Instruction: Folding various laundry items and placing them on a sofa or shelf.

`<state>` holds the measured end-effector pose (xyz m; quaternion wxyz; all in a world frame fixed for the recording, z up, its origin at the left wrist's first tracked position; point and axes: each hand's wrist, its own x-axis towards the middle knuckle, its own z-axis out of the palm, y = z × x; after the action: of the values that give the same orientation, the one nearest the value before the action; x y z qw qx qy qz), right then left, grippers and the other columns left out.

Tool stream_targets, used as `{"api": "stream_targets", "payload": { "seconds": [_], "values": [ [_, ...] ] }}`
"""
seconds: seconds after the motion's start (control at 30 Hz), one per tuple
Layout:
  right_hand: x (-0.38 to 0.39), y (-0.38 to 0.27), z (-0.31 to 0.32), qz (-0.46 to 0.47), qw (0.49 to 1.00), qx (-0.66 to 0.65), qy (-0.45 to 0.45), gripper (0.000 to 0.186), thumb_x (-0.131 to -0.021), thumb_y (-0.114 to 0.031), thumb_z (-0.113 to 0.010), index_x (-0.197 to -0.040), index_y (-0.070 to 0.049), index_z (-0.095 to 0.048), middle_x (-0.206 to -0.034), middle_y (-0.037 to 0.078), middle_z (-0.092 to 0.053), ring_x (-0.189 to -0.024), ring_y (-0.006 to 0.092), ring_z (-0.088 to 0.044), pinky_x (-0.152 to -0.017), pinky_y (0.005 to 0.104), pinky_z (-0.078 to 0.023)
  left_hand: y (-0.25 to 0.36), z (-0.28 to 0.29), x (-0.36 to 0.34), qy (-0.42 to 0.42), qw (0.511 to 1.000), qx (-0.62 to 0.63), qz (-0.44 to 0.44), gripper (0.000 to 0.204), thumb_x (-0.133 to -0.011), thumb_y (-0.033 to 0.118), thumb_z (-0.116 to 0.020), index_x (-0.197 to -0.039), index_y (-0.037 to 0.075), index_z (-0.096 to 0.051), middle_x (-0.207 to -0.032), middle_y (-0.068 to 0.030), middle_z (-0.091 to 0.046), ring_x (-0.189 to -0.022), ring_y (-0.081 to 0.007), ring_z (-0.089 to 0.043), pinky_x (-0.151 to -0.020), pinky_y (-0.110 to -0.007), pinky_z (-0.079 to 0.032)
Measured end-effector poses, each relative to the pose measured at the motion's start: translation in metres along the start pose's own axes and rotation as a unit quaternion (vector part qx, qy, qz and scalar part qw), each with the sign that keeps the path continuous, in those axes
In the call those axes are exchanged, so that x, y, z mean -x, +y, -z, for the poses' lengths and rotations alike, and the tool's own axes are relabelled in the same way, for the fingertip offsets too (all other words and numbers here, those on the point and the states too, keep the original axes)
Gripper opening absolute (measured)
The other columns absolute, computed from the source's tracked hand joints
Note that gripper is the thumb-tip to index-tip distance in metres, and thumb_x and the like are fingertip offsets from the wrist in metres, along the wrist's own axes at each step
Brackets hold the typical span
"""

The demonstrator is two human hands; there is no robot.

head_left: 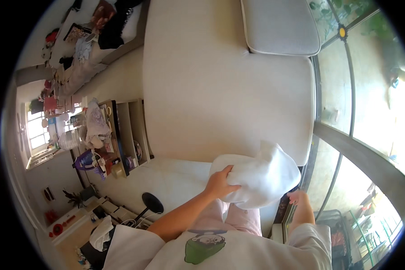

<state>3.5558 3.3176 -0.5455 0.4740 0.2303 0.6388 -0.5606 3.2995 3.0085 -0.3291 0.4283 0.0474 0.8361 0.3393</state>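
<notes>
My left hand (222, 183) is closed on the left edge of a bulky piece of white cloth (263, 180), thumb on top. The cloth bulges and folds up to a peak at its far side, and it hangs in front of my legs by the near edge of a beige sofa (220, 99). My right hand (298, 198) is just past the cloth's lower right edge, apart from it, with its fingers loosely spread and nothing seen in them.
A grey-beige back cushion (281, 27) rests at the sofa's far right. Glass panes in a metal frame (364, 148) run along the right. Shelving (130, 130) with piled items stands left. A round black stand (152, 203) is on the floor near my left arm.
</notes>
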Motion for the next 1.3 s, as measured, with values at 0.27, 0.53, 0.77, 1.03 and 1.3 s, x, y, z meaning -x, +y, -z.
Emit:
{"api": "stream_targets", "payload": {
  "seconds": [0.27, 0.53, 0.77, 1.03, 1.3],
  "values": [
    [0.034, -0.178, -0.080, 0.066, 0.995, 0.068, 0.010, 0.059, -0.072, -0.032, -0.061, -0.121, -0.009, -0.038, -0.114, 0.012, -0.046, -0.100, 0.0224, -0.046, -0.082, 0.0333, -0.038, -0.035, 0.003, 0.112, 0.044, 0.985, -0.062, -0.152, 0.062, -0.053, 0.025, -0.071, -0.108, 0.006, -0.049, -0.086, -0.0146, -0.060, -0.081, -0.0329, -0.055, -0.072, -0.036, -0.043],
    [0.076, -0.282, -0.294, 0.188, 0.961, 0.111, -0.170, 0.055, -0.071, -0.032, -0.062, -0.116, -0.007, -0.043, -0.109, 0.010, -0.050, -0.097, 0.0206, -0.047, -0.080, 0.0318, -0.039, -0.136, 0.016, 0.334, 0.326, 0.933, 0.077, -0.127, 0.057, -0.054, 0.025, -0.072, -0.105, 0.009, -0.051, -0.088, -0.0108, -0.060, -0.081, -0.0289, -0.057, -0.074, -0.035, -0.044],
    [0.115, -0.325, -0.495, 0.185, 0.900, 0.199, -0.341, 0.052, -0.070, -0.032, -0.063, -0.112, -0.005, -0.047, -0.105, 0.009, -0.052, -0.095, 0.0191, -0.048, -0.078, 0.0305, -0.039, -0.234, 0.035, 0.481, 0.594, 0.757, 0.272, 0.016, 0.046, -0.056, 0.010, -0.070, -0.098, 0.007, -0.052, -0.090, -0.0079, -0.059, -0.084, -0.0170, -0.057, -0.075, -0.028, -0.044],
    [0.091, -0.366, -0.635, 0.114, 0.825, 0.334, -0.440, 0.049, -0.069, -0.032, -0.064, -0.107, -0.004, -0.052, -0.100, 0.007, -0.056, -0.092, 0.0173, -0.049, -0.076, 0.0290, -0.039, -0.309, 0.116, 0.558, 0.826, 0.496, 0.267, 0.010, 0.041, -0.058, 0.001, -0.066, -0.095, 0.004, -0.049, -0.088, -0.0052, -0.056, -0.082, -0.0157, -0.053, -0.075, -0.027, -0.041],
    [0.032, -0.420, -0.788, 0.011, 0.739, 0.437, -0.513, 0.046, -0.073, -0.032, -0.057, -0.107, -0.002, -0.051, -0.099, 0.007, -0.055, -0.091, 0.0175, -0.048, -0.079, 0.0284, -0.036, -0.410, 0.191, 0.633, 0.919, 0.323, 0.183, 0.133, 0.046, -0.062, 0.000, -0.065, -0.103, 0.001, -0.045, -0.096, -0.0071, -0.052, -0.090, -0.0175, -0.049, -0.080, -0.027, -0.037]
  ]
}}
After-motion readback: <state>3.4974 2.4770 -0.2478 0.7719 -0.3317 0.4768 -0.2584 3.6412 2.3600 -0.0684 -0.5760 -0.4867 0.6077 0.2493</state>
